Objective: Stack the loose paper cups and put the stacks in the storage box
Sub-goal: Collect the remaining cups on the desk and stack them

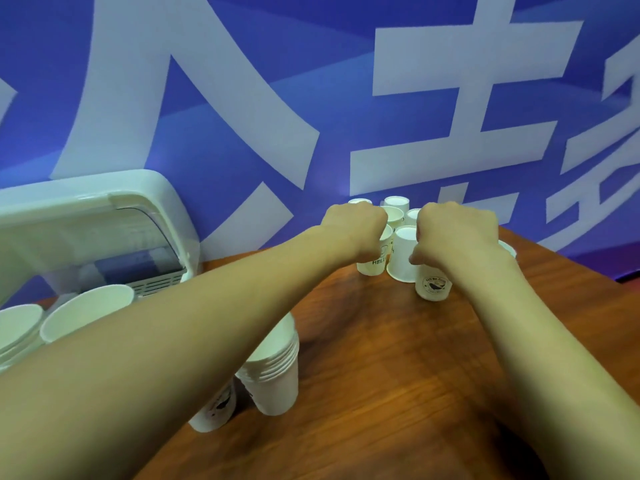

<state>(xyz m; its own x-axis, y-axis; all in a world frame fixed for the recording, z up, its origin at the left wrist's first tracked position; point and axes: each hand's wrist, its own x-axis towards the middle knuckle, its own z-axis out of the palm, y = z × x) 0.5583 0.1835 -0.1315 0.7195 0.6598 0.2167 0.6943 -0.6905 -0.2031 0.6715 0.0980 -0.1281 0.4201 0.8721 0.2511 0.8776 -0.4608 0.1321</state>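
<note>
Both my arms reach to the far end of the wooden table [381, 358]. My left hand [356, 233] curls over the rim of an upright white paper cup printed "HELLO" [372, 265]. My right hand [457, 233] grips the top of a cup with a dark round logo [433, 287]. Between them stands a plain cup [403, 256], upside down. Several loose cups [396, 204] cluster just behind the hands, partly hidden. A stack of nested cups [277, 375] stands near me, with another cup or stack [216, 412] under my left forearm. The white storage box [104, 216] sits at the left, lid raised.
More open cups [86, 310] and a nested stack [17, 327] stand at the left, in front of the box. A blue wall with large white characters [311, 98] runs close behind the table. Another cup rim [508, 249] peeks out behind my right wrist.
</note>
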